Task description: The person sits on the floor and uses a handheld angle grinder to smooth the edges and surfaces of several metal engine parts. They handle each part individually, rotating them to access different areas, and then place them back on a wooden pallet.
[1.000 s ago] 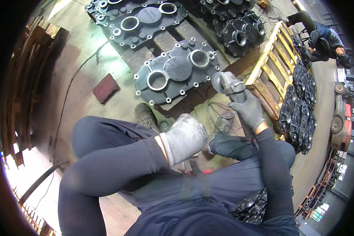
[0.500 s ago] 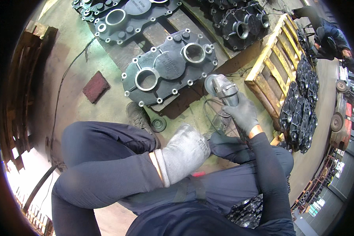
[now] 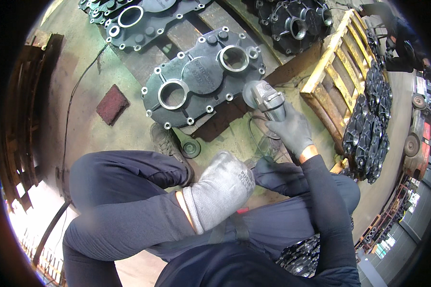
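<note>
My right hand [image 3: 292,130], in a dark grey glove, grips the body of an angle grinder [image 3: 266,98]. The grinder's disc sits at the right edge of a dark cast metal housing cover [image 3: 203,81] with two round bores and bolt holes around its rim. That cover lies flat on wooden beams on the floor. My left hand [image 3: 221,190], in a light grey knit glove, hovers in front of my knees with its fingers curled, and I see nothing in it. A loose grinding disc [image 3: 191,148] lies on the floor by my shoe.
More dark housing covers [image 3: 134,19] lie at the top. A yellow wooden pallet [image 3: 337,62] stands at the right beside stacked black castings [image 3: 368,124]. A red-brown block [image 3: 112,104] rests on the floor at left. Another person [image 3: 402,43] crouches at the upper right.
My view has moved closer to the housing cover. My right hand has carried the grinder nearer the cover's right edge. My left hand stays in front of my knees.
</note>
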{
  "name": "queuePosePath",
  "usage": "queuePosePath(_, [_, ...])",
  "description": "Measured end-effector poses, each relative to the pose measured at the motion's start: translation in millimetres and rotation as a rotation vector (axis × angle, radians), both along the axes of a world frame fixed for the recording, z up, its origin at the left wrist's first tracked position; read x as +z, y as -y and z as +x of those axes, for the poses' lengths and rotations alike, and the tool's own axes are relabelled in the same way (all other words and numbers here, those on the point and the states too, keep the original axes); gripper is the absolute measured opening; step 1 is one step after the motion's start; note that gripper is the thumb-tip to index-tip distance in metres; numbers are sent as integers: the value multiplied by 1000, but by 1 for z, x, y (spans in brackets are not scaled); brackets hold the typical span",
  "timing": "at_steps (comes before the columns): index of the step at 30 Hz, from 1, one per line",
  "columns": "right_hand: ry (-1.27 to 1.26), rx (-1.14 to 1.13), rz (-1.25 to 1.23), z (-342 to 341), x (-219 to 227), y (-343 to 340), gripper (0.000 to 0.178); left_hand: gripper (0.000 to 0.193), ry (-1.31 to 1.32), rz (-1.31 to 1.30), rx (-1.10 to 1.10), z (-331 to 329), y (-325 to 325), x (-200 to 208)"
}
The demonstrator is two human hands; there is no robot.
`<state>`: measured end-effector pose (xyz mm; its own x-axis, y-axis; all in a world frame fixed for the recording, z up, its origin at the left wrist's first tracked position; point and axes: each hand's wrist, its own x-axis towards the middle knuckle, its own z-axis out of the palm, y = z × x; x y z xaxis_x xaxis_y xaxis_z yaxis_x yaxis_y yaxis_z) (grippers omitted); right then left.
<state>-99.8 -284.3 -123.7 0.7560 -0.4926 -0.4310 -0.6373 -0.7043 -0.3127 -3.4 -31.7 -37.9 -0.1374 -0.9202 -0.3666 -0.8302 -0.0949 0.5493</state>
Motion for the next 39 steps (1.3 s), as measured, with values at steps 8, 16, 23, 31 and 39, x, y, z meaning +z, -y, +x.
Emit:
queuePosePath(8, [20,17,13,-1,0,-3,63,17,14,36,27,2,5,1])
queuePosePath(16, [-35,18,-13,8,-1,1,63,18,19,58,-26,8,12,2])
queuePosePath(23, [-24,-43,8,-6,7,25,65,18,54,-45,5,11,12,4])
queuePosePath(31, [-9,-185,9,18,3,49,66,21,0,49,0,18,21,-1])
queuePosePath(39, [19,-176,11,31,3,41,69,24,29,57,-21,19,21,-4])
